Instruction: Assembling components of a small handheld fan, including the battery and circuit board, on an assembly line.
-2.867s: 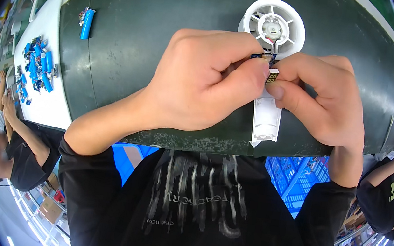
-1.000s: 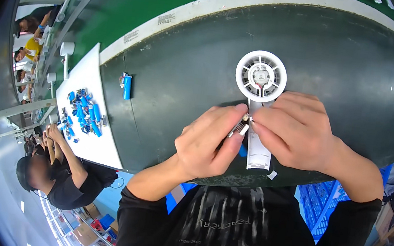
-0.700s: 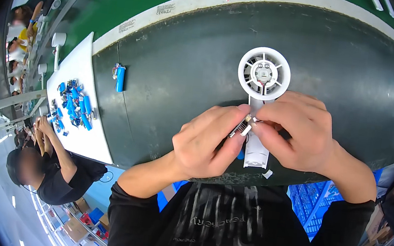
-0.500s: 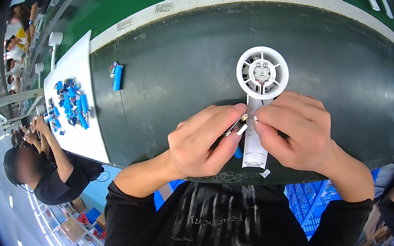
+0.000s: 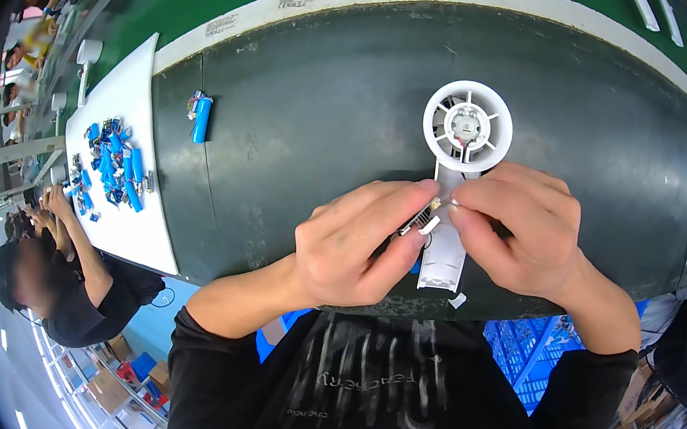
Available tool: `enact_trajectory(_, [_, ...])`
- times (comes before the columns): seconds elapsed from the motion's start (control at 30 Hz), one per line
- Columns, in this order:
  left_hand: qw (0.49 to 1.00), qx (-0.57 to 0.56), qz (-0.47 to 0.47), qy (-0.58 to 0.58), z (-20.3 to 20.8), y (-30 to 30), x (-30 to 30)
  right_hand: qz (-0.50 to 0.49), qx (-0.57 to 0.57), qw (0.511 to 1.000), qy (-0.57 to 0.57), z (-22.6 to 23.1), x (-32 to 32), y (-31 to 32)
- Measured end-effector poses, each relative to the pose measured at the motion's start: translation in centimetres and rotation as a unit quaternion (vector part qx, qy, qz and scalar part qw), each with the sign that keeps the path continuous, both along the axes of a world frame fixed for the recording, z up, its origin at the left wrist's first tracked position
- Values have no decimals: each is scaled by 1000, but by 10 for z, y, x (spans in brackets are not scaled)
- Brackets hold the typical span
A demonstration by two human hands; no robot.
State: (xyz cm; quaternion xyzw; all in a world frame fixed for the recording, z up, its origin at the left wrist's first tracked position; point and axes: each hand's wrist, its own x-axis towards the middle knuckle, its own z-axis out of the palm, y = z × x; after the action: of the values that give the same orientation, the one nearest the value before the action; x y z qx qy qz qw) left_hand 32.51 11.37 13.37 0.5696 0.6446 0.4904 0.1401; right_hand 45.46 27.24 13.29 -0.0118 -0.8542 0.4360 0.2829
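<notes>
A white fan (image 5: 499, 135) lies on the dark green mat, its round grille away from me and its open, trough-like handle (image 5: 441, 268) toward me. Over the handle's left edge, my left hand (image 5: 349, 236) is closed on a small circuit board (image 5: 417, 223) with pins and a pale socket; a bit of blue battery (image 5: 416, 267) shows beneath it. My right hand (image 5: 524, 227) pinches a tiny white plug (image 5: 454, 202) between thumb and forefinger, close to the socket. Whether plug and socket touch, I cannot tell. A white strip (image 5: 429, 225) shows at my left thumb.
To the left, a white board (image 5: 157, 227) bears a heap of blue batteries with circuit boards (image 5: 116, 167). One more battery (image 5: 202, 120) lies on the mat nearby. A white scrap (image 5: 457, 300) lies by the handle's end. A co-worker (image 5: 63, 293) sits at far left.
The whole view has shifted slightly. Both hands keep their grips, with the plug and the board still close together over the handle.
</notes>
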Motion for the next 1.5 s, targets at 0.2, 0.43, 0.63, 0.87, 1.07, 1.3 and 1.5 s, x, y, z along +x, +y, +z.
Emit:
enact_trajectory(0.2, [999, -18, 16, -28, 1, -2, 3, -10, 14, 1000, 22, -5, 0, -2])
enact_trajectory(0.43, [998, -5, 36, -48, -1, -1, 9, 6, 16, 1000, 18, -4, 0, -1])
enact_trajectory(0.63, [999, 28, 21, 20, -2, 3, 5, 7, -2, 1000, -17, -1, 1, -1])
enact_trajectory(0.87, [998, 36, 13, 59, -3, 2, 2, 4, -45, 999, -4, -3, 0, -5])
enact_trajectory(1.07, [997, 37, 10, 71, -2, 2, 2, 23, -32, 999, -5, -4, 1, -3])
enact_trajectory(1.3, [998, 22, 13, 58, -1, 1, 3, 6, -23, 1000, 16, -7, 0, -5])
enact_trajectory(1.5, [999, -30, -14, 41, 6, -4, 3, 29, 8, 1000, 6, -7, 0, -3])
